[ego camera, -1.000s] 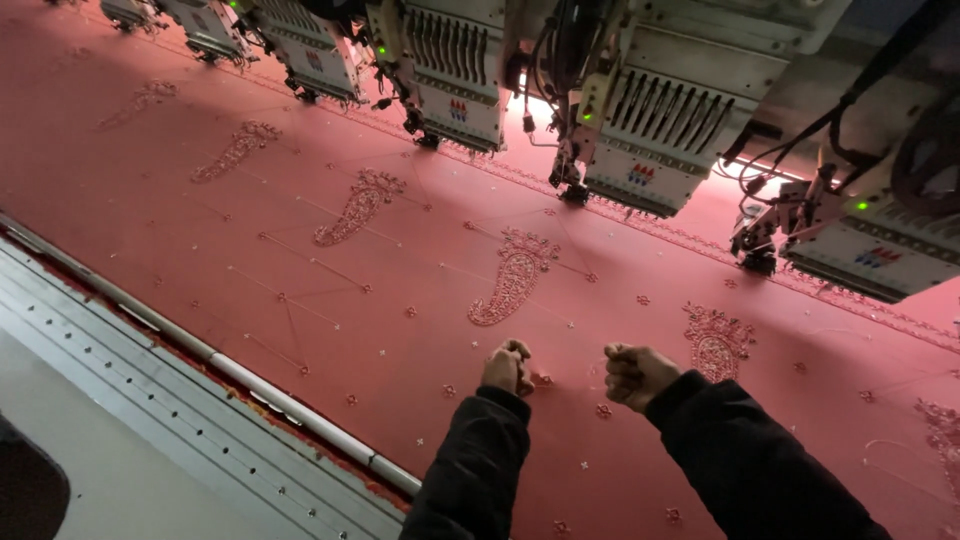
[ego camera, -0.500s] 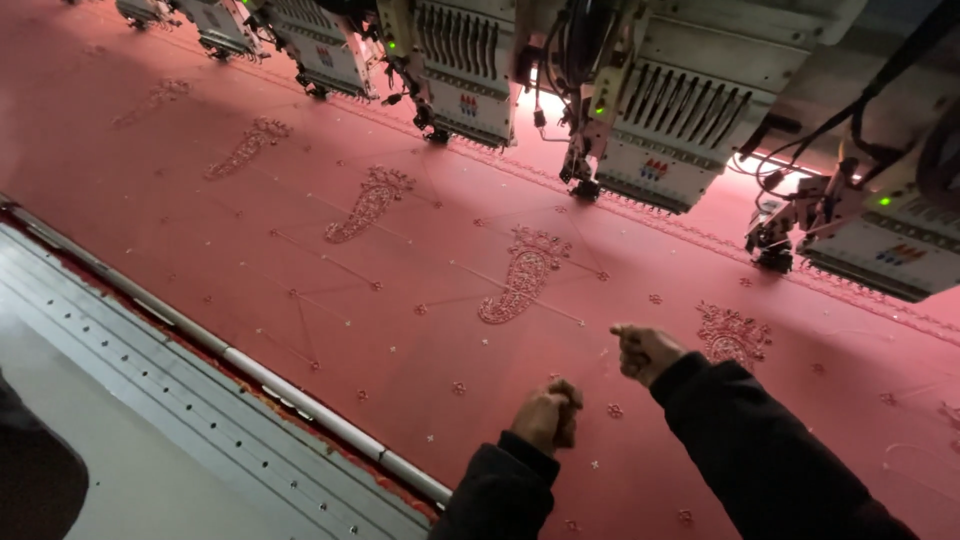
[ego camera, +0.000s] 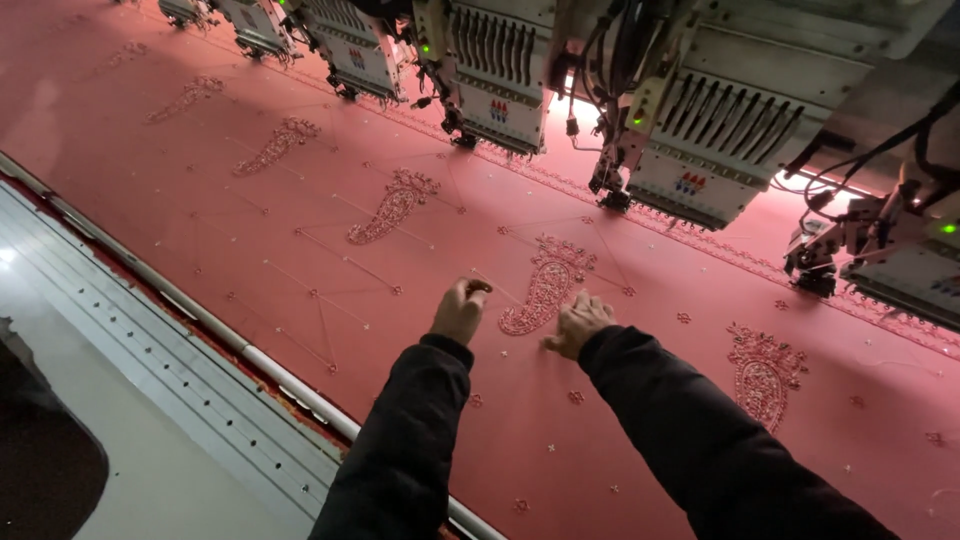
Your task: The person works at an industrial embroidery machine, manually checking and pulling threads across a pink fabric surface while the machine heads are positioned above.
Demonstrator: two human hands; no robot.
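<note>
Both hands work on the pink fabric [ego camera: 300,230] stretched beneath the embroidery machine heads [ego camera: 700,130]. The left hand [ego camera: 460,310], fingers curled closed, hovers just left of a paisley motif [ego camera: 545,285]. The right hand [ego camera: 578,322] rests on the fabric, fingers touching the motif's lower edge.

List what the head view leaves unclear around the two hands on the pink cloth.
- Left hand: curled, back to camera; anything pinched is hidden.
- Right hand: fingertips on the cloth beside the paisley motif; what they touch is too small.
- Embroidery heads: tops cut off by the upper edge.
</note>
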